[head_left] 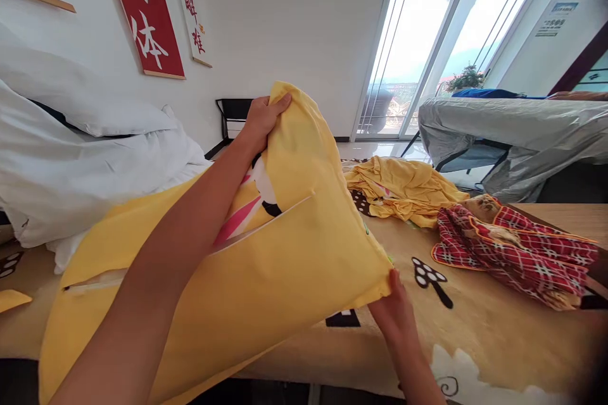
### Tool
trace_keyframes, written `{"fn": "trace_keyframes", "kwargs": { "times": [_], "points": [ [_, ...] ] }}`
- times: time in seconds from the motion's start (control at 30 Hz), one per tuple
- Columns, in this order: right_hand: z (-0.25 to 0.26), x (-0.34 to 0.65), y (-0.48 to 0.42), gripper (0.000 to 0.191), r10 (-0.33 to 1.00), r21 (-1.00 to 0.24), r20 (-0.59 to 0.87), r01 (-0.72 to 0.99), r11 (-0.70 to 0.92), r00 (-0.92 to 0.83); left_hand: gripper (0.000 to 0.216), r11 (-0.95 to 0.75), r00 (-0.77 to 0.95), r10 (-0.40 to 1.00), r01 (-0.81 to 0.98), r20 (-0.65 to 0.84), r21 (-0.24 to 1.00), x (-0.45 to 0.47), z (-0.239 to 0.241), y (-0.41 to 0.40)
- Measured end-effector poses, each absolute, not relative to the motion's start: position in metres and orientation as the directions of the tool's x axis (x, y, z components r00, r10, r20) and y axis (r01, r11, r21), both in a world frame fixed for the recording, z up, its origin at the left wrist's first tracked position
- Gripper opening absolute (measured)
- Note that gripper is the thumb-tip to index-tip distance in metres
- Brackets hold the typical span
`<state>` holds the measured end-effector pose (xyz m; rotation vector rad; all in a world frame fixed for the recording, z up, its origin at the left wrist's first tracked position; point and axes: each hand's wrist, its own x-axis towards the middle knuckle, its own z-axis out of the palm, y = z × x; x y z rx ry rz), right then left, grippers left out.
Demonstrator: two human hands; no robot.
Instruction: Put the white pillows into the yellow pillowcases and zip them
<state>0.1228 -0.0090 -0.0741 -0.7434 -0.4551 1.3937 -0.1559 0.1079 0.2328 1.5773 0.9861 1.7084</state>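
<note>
Reckoned from its own middle, the yellow cover spreads directly in front of the person, its long axis running from about 8 o'clock up to 2 o'clock. What matters most is that the 2 o'clock end lies between the two hands: the left hand is at its upper corner, near 12 o'clock, and the right hand at its lower corner, between 3 and 4. The left forearm crosses over the cloth, while the right one comes in from 5 o'clock, clear of most of it.

The left hand is closed in a pinch, thumb on top, fingers tucked behind the corner. The right seems pinched too, its thumb against the tip (its fingers are largely hidden, so how tightly I cannot tell).

The cover is smooth and matte, tented at the raised corner and sagging toward 7 o'clock. A pale zip slants across it, beside a pink, white and black print. Beneath is a tan blanket with black-and-white motifs. At 10 o'clock, white bedding bulges softly; toward 2, a yellow heap lies crumpled; at 3, a red plaid cloth with orange edging; farther out, wrinkled, glossy plastic.
</note>
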Motion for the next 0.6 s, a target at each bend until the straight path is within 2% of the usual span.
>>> {"fn": "trace_keyframes", "kwargs": {
  "times": [0.1, 0.27, 0.37, 0.5, 0.6],
  "points": [
    [-0.07, 0.093, -0.015, 0.058, 0.98, -0.637, -0.154, -0.771, -0.001, 0.126, 0.036, -0.509, -0.073, 0.858, 0.017, 0.509, 0.861, -0.155, 0.232, 0.107],
    [-0.046, 0.072, -0.008, 0.048, 0.907, -0.671, -0.258, -0.737, 0.08, 0.333, 0.032, -0.5, -0.083, 0.862, 0.024, 0.5, 0.866, -0.161, 0.235, 0.103],
    [-0.04, 0.083, -0.003, 0.051, 0.929, -0.735, -0.175, -0.671, 0.097, 0.326, 0.031, -0.529, -0.17, 0.831, 0.049, 0.529, 0.847, -0.168, 0.239, 0.1],
    [-0.047, 0.11, -0.005, 0.048, 0.937, -0.89, -0.058, -0.443, 0.108, 0.345, 0.03, -0.552, -0.248, 0.798, 0.067, 0.55, 0.831, -0.175, 0.244, 0.096],
    [-0.052, 0.127, -0.01, 0.045, 0.972, -0.915, -0.005, -0.394, 0.089, 0.233, 0.029, -0.555, -0.266, 0.794, 0.048, 0.547, 0.83, -0.177, 0.246, 0.091]
  ]
}}
